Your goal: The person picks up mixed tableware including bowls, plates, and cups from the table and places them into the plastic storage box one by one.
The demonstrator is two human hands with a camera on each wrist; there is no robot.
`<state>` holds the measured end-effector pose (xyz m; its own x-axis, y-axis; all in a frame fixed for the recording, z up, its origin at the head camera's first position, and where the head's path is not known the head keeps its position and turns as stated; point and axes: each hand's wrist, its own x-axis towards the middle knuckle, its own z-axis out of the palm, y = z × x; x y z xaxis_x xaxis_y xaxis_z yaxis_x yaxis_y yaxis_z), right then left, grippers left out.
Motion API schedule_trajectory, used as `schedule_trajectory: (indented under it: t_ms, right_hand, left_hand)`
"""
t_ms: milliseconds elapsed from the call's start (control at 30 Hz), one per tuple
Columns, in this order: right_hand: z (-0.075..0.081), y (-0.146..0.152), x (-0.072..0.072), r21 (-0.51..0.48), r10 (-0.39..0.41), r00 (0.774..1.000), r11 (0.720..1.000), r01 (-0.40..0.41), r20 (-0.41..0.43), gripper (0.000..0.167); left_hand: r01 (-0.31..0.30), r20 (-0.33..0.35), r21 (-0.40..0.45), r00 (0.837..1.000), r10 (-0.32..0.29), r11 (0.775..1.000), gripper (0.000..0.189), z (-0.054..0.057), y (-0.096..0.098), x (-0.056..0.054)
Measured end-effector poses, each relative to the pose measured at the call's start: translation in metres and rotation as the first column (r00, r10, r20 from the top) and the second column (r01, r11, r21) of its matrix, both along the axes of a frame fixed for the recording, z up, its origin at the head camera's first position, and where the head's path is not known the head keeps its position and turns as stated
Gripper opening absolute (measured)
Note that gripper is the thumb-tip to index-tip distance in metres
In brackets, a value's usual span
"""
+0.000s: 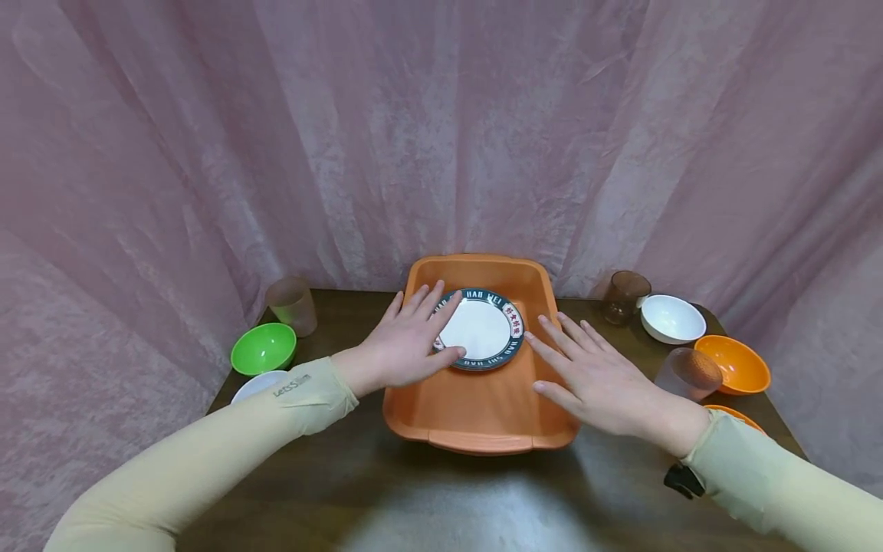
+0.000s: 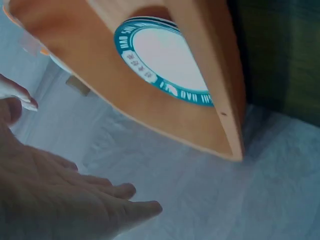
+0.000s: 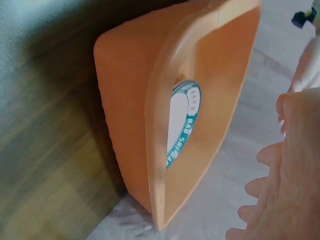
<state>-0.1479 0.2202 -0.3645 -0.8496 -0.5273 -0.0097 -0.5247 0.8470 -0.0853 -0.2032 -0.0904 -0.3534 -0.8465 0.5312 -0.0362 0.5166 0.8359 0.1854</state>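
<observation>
An orange plastic basin [image 1: 483, 414] stands at the middle of the dark table. Inside it lies a round plate [image 1: 476, 330] with a white centre and a dark teal lettered rim; the left wrist view shows this plate [image 2: 165, 60] too, partly hidden by the basin wall. My left hand [image 1: 410, 337] hovers over the basin's left side, fingers spread, overlapping the plate's edge in the head view. Over the basin's right side is my right hand [image 1: 596, 376], its fingers also spread and holding nothing. In both wrist views the hands are above the basin, apart from it.
On the left stand a green bowl [image 1: 264, 349], a frosted cup [image 1: 293, 305] and a white bowl [image 1: 258, 385] partly behind my sleeve. To the right are a brown cup [image 1: 624, 297], a white bowl [image 1: 672, 319], an orange bowl [image 1: 741, 364] and a clear cup [image 1: 683, 373]. A pink curtain [image 1: 441, 138] hangs behind.
</observation>
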Motion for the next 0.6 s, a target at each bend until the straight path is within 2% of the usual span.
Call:
schedule_trajectory:
  t_ms: [100,233,400,600]
  right_hand:
    - [0.002,0.004,0.0,-0.011,-0.011,1.0,1.0,0.011,-0.01,0.073]
    - [0.005,0.009,-0.001,-0.028,-0.023,1.0,0.999,0.022,-0.02,0.075]
    - [0.004,0.015,-0.001,-0.031,-0.037,0.999,0.999,0.036,-0.035,0.077]
    - [-0.004,0.018,0.002,-0.035,-0.035,0.997,0.999,0.033,-0.064,0.078]
  left_hand:
    - [0.024,-0.06,-0.056,0.998,-0.027,0.998,0.085,0.001,-0.014,0.011]
    - [0.013,-0.091,-0.076,0.996,-0.02,0.997,0.086,0.0,-0.03,0.023]
    - [0.018,-0.114,-0.069,0.993,-0.026,0.997,0.086,-0.006,-0.042,0.034]
    - [0.034,-0.109,-0.07,0.993,-0.042,0.997,0.085,-0.017,-0.046,0.043]
